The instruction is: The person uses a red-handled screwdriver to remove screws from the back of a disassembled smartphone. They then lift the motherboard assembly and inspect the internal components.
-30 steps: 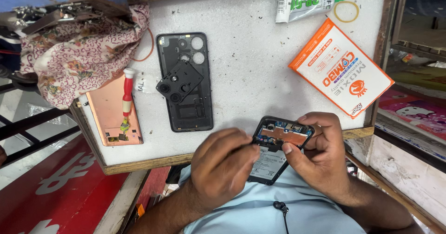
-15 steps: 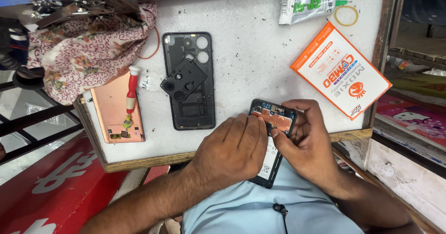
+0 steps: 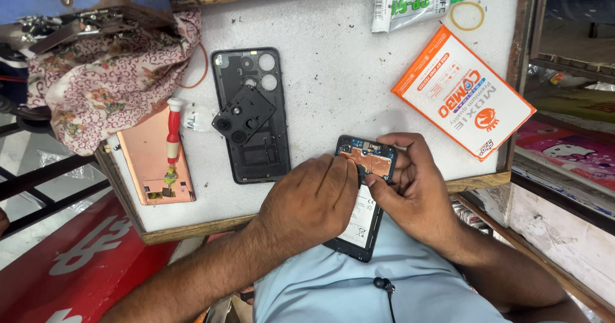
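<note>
An opened black phone (image 3: 362, 195) with its back off rests over the table's front edge, showing a copper-coloured board cover at its top and a white battery label lower down. My left hand (image 3: 311, 201) lies over the phone's left side, fingertips pressed on the copper part. My right hand (image 3: 413, 191) grips the phone's right edge and top corner, thumb on the board. To the left lies the black rear frame (image 3: 251, 115) with a loose camera plate (image 3: 243, 113) on it.
A red-handled screwdriver (image 3: 172, 137) lies on a copper-pink panel (image 3: 152, 164) at the left. A floral cloth (image 3: 106, 79) covers the back left corner. An orange-and-white packet (image 3: 462, 93), a glue tube (image 3: 410, 2) and a rubber band (image 3: 467, 15) sit at the back right.
Both hands and the phone have shifted up onto the table edge. My left hand's fingers moved onto the copper board area; the right hand keeps its grip.
</note>
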